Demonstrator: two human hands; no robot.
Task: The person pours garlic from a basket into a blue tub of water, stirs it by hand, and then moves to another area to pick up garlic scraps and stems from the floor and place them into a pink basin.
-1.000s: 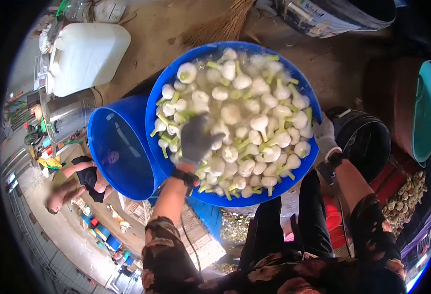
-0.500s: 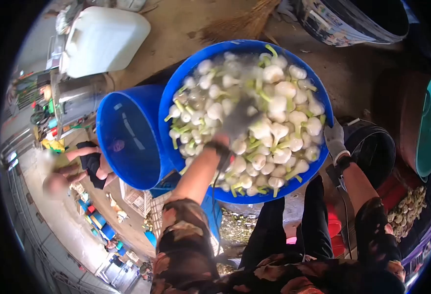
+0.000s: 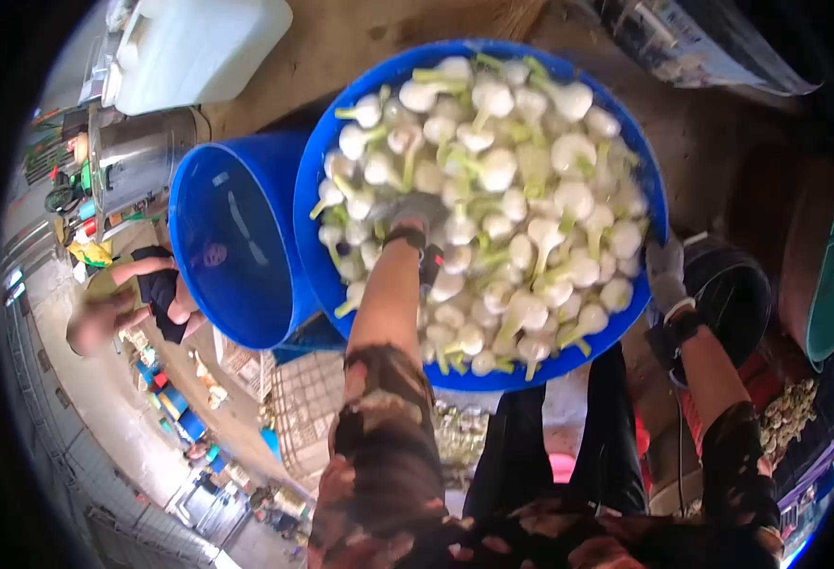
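Resting among the garlic bulbs [image 3: 497, 169] in the water-filled blue tub [image 3: 493, 382], our left hand [image 3: 413, 210] hides its fingers, so we cannot tell their grip, while our right hand [image 3: 666, 270] clasps the rim [image 3: 658, 204]. Each wet bulb should be light, firm and slippery, best held around its middle rather than the green stem [image 3: 438, 76].

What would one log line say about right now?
left hand: gloved, among garlic bulbs | right hand: gloved, at rim of blue tub | bulbs: white, many with green stems | blue barrel: open, beside tub
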